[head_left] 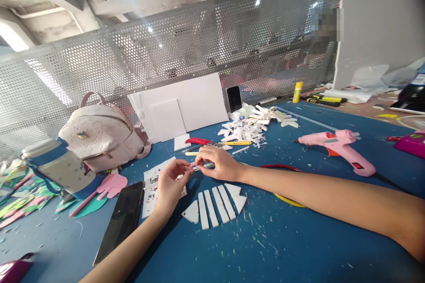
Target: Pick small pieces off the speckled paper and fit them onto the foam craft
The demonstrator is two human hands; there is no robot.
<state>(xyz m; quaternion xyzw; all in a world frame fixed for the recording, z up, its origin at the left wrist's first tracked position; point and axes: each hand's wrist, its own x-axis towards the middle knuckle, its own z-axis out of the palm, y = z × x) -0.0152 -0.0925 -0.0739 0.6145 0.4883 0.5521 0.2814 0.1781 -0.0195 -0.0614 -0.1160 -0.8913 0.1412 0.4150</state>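
Note:
My left hand (171, 183) and my right hand (217, 162) meet over the blue cutting mat (272, 239), both pinched on a thin stick-like thing (201, 166) held between them; what it is I cannot make out. Just in front of the hands lie several cut white foam strips (215, 205) side by side, with a white triangle (191, 212) at the left and another triangle (238, 196) at the right. Beyond my right hand lie red-handled scissors (199, 141) and a yellow pencil (236, 143).
A pink glue gun (338, 148) lies at the right. A pile of white foam scraps (252, 126), white boards (186, 106) and a phone on a stand (234, 98) sit at the back. A dark phone (121, 221), a bottle (58, 166) and a backpack (102, 135) are left.

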